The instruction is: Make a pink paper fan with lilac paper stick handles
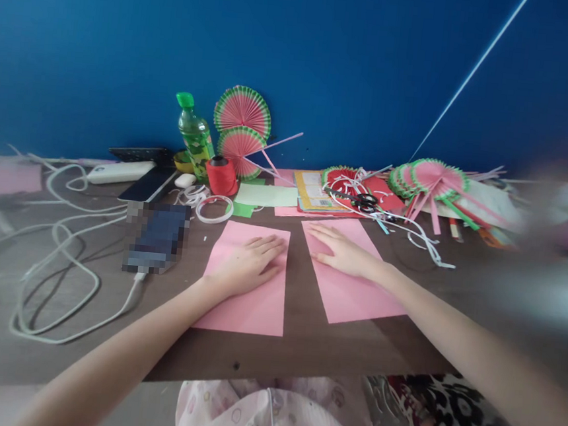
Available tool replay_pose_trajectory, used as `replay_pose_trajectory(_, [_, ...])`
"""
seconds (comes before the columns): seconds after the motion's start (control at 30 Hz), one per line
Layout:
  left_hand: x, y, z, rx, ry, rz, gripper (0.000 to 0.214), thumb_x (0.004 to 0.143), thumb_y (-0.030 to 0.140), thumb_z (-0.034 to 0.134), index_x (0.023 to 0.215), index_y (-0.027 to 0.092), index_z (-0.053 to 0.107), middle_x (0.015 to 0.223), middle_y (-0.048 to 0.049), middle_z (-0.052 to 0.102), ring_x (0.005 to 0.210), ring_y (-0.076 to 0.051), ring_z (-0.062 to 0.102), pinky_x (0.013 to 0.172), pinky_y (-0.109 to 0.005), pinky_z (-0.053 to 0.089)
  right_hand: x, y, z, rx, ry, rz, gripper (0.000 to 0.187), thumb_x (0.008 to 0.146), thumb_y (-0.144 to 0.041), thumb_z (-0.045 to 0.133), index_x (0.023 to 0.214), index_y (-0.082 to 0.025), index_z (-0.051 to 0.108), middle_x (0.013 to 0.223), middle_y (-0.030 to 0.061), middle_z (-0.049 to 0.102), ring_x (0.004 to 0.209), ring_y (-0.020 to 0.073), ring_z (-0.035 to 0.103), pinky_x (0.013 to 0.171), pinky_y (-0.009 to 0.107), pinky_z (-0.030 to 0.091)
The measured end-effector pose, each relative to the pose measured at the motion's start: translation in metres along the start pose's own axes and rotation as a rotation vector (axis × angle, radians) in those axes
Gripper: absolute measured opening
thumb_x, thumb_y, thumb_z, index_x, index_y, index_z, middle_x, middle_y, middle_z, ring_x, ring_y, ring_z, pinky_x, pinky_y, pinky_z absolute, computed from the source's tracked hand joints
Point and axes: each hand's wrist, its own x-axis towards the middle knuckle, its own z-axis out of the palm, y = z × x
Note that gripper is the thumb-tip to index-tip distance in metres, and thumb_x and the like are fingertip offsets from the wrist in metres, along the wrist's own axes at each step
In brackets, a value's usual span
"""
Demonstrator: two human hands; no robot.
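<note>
Two pink sheets of paper lie side by side on the brown table. My left hand (250,263) rests flat on the left pink sheet (260,310), fingers stretched out toward its upper right corner. On the right pink sheet (349,298) lies my right hand (338,249), fingers spread and pointing left near the sheet's upper left edge. A strip of bare tabletop (298,327) separates the two sheets. Neither hand grips anything.
Pink-and-green paper fans (243,113) stand by a green bottle (195,132), a red thread spool (221,176) and a roll of tape (214,209). A phone (160,235) with a white cable (94,276) lies left. Scissors (364,201) and more fans (431,179) lie back right.
</note>
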Motion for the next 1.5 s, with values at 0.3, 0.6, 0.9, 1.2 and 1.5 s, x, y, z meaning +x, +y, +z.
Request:
replay_pose_trajectory(0.3, [0.0,0.006,-0.013,0.004,0.104,-0.258,0.034,0.089,0.033,0.038,0.115,0.019,0.055,0.12,-0.0073,0.061,0.113,-0.024,0.055,0.095,-0.038,0.043,-0.01,-0.002,-0.003,-0.005,0.218,-0.067,0.033,0.083,-0.023,0.05,0.114,-0.022,0.062,0.12,0.0042,0.062,0.114,0.0221,0.054,0.099,0.039,0.041])
replay_pose_trajectory(0.6, [-0.001,0.001,-0.013,0.09,0.011,-0.297,0.044,0.089,0.044,0.035,0.119,0.018,0.053,0.115,-0.0108,0.062,0.107,-0.027,0.054,0.089,-0.042,0.041,0.039,0.01,-0.094,-0.215,0.734,0.33,0.019,0.082,-0.03,0.05,0.082,-0.019,0.065,0.076,0.0066,0.065,0.073,0.0222,0.058,0.064,0.033,0.04])
replay_pose_trajectory(0.9, [-0.003,-0.007,-0.007,0.147,0.049,-0.211,0.049,0.087,0.047,0.037,0.126,0.021,0.052,0.113,-0.0102,0.056,0.1,-0.026,0.047,0.088,-0.042,0.037,0.112,0.042,-0.065,-0.353,0.723,0.562,0.025,0.085,-0.027,0.049,0.093,-0.009,0.065,0.113,0.0206,0.051,0.101,0.0319,0.046,0.078,0.044,0.037])
replay_pose_trajectory(1.2, [-0.006,-0.011,0.001,0.069,0.084,-0.208,0.055,0.083,0.048,0.044,0.13,0.02,0.047,0.111,-0.0109,0.048,0.101,-0.025,0.045,0.094,-0.041,0.038,0.11,0.035,-0.04,-0.26,0.766,0.336,0.025,0.08,-0.017,0.047,0.096,-0.014,0.065,0.107,0.0145,0.055,0.103,0.0315,0.044,0.087,0.047,0.034])
replay_pose_trajectory(1.5, [-0.006,-0.006,0.001,0.07,0.082,-0.228,0.055,0.084,0.048,0.044,0.131,0.02,0.045,0.13,-0.0092,0.047,0.111,-0.028,0.041,0.096,-0.044,0.035,0.061,-0.017,0.016,-0.154,0.353,-0.327,0.029,0.082,-0.018,0.049,0.108,-0.02,0.061,0.11,0.0096,0.06,0.104,0.0252,0.05,0.088,0.041,0.038])
